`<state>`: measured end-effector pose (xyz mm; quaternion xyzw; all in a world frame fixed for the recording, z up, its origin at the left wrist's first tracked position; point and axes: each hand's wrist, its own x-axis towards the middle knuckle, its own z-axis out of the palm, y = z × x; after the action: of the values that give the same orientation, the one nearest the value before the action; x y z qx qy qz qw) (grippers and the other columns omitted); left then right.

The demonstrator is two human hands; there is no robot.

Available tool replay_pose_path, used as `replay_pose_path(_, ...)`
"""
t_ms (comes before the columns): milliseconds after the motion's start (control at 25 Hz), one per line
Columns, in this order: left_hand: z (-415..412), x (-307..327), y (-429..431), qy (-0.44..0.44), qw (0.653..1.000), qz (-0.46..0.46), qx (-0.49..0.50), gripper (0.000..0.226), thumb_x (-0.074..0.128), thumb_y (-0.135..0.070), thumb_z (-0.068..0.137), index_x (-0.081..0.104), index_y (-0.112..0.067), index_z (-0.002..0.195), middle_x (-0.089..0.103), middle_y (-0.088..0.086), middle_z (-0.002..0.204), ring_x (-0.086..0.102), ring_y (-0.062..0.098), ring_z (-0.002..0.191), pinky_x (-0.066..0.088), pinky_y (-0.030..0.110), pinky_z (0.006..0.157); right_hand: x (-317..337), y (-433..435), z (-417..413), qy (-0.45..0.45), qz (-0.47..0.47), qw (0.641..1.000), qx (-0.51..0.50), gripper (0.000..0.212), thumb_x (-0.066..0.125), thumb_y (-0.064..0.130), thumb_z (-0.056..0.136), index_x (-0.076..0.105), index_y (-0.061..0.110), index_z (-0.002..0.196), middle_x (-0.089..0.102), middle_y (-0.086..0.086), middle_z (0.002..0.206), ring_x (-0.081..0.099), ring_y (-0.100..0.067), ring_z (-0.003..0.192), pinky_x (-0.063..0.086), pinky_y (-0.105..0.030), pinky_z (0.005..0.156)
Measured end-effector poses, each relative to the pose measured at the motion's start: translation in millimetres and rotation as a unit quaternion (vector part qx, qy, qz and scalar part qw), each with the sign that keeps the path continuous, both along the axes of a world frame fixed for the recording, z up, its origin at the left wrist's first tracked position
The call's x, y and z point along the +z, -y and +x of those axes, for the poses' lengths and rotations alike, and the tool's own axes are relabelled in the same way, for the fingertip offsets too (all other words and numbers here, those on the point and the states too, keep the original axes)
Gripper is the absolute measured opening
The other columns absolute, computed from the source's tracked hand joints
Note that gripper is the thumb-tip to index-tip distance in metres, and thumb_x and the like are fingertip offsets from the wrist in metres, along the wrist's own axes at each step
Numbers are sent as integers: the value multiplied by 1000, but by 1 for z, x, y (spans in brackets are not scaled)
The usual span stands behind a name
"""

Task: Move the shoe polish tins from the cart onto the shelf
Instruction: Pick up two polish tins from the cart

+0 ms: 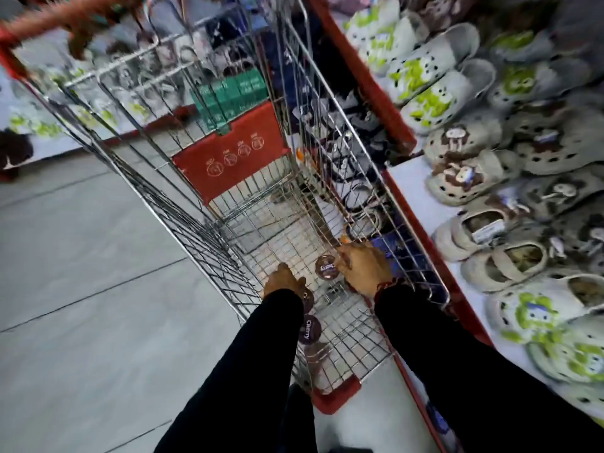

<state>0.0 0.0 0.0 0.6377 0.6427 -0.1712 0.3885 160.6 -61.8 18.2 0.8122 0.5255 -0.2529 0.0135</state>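
1. Two black sleeves (457, 371) are seen closest to the lens, reaching down into a wire cart (183, 197).
2. Grey floor tiles (81, 289) are shown to the left of the cart.
3. Inside the cart, the left hand (282, 282) is lowered over a tin (307, 299); whether that tin is gripped cannot be told, since the fingers are hidden.
4. Just below that hand, a second tin (309, 329) marked "Cherry" is laid on the cart's wire floor, with a third tin (316, 353) beside it, nearer the camera.
5. Between the hands, a fourth tin (327, 266) is pinched at its edge by the right hand (364, 268), fingers closed narrowly on it.
6. Green boxes (228, 99) are stacked at the cart's far end, behind a red flap (232, 155).
7. To the right, a shelf (421, 181) with a red edge is covered with rows of clogs (441, 89).
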Motion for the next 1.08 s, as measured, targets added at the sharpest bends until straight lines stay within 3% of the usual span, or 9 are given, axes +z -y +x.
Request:
replay_pose_path(160, 8, -62, 2, -52, 991, -108, 59, 61, 65, -30, 90, 45, 0, 139, 54, 18, 141, 53, 35, 131, 47, 37, 99, -57, -23, 5, -24, -83, 996, -30, 43, 58, 46, 87, 62, 26, 125, 62, -5, 135, 52, -30, 127, 46, -37, 101)
replay_pose_path(360, 13, -119, 17, -99, 985, -104, 90, 65, 60, -38, 93, 38, -2, 143, 45, 19, 147, 47, 35, 136, 41, 39, 110, -113, -33, 5, -6, -142, 989, -32, 76, 66, 52, 82, 43, 16, 144, 37, -11, 153, 32, -33, 141, 32, -44, 114)
replay_pose_path(560, 13, -135, 23, -90, 980, -66, 163, 74, 69, -33, 88, 30, -3, 144, 43, 18, 143, 48, 36, 134, 41, 40, 108, -122, -32, 11, 15, -126, 992, -3, 74, 72, 55, 74, 52, 19, 135, 48, -6, 145, 38, -28, 139, 29, -42, 113)
replay_pose_path(640, 12, -135, 16, -74, 986, -74, 128, 75, 71, -43, 84, 41, -6, 141, 47, 19, 141, 48, 35, 133, 41, 36, 108, -120, -33, 12, -2, -107, 993, -39, 69, 78, 50, 71, 54, 20, 128, 58, -4, 135, 49, -26, 131, 35, -40, 107)
replay_pose_path(720, 11, -131, 9, -53, 989, -71, 122, 60, 64, -47, 87, 57, -8, 132, 56, 21, 135, 52, 36, 129, 43, 33, 106, -118, -28, 11, -64, -70, 988, -121, 57, 81, 37, 73, 57, 21, 123, 66, -6, 126, 60, -26, 120, 44, -36, 102)
replay_pose_path(840, 10, -119, 0, 25, 969, -79, 234, 44, 58, -33, 94, 66, 1, 122, 68, 24, 123, 64, 37, 117, 52, 39, 99, -110, -19, 9, -202, -7, 944, -261, 41, 74, 16, 84, 60, 15, 123, 65, -11, 131, 63, -28, 119, 51, -39, 100)
replay_pose_path(960, 7, -97, -5, 140, 928, -86, 336, 34, 61, -25, 94, 67, 3, 112, 70, 25, 109, 67, 39, 110, 54, 48, 96, -88, -12, 11, -285, 50, 883, -369, 36, 67, 6, 89, 60, 8, 125, 64, -14, 132, 64, -29, 117, 57, -27, 78)
replay_pose_path(1000, 7, -85, -4, 176, 909, -80, 370, 30, 63, -24, 93, 64, 2, 109, 67, 21, 104, 67, 37, 105, 57, 48, 90, -76, -9, 12, -312, 67, 859, -401, 37, 65, 4, 90, 59, 7, 126, 63, -14, 132, 64, -30, 117, 58, -25, 74)
replay_pose_path(1080, 6, -55, 2, 250, 865, -85, 427, 21, 62, -21, 94, 58, -4, 106, 62, 17, 103, 63, 32, 97, 60, 36, 65, -46, 1, 11, -361, 100, 815, -442, 38, 61, 2, 91, 58, 4, 129, 62, -16, 131, 64, -33, 117, 59, -39, 88)
